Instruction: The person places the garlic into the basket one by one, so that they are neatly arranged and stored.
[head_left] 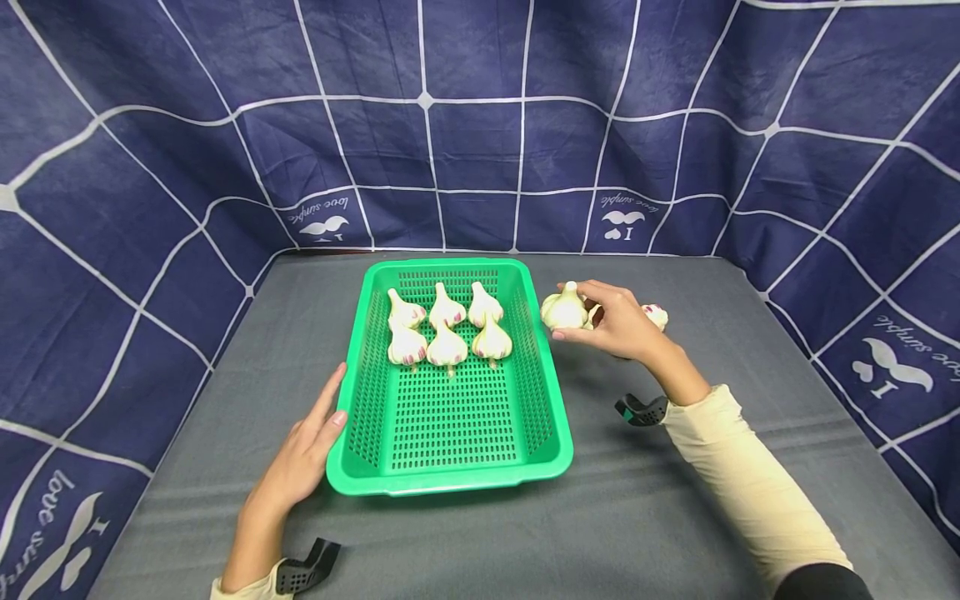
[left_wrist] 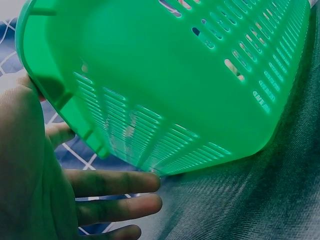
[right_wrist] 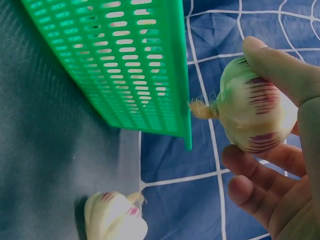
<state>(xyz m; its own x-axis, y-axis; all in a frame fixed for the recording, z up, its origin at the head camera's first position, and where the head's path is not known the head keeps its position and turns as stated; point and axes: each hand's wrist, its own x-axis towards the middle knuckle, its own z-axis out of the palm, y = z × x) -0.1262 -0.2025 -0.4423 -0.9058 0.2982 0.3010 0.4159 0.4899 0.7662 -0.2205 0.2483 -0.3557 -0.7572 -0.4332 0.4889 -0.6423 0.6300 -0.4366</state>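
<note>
Head view: the person's right hand (head_left: 619, 322) pinches a garlic bulb (head_left: 564, 311) just beside the green plastic basket (head_left: 450, 482); the left hand (head_left: 303, 450), fingers extended, touches its left side.

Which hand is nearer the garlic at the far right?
Right. The right hand is just left of that garlic; the left hand is across the basket, at its left side.

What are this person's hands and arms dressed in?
The left hand and right hand wear no gloves. Both arms have cream sleeves and black, angular wrist devices dotted with small holes; the right one shows a green patch.
</note>
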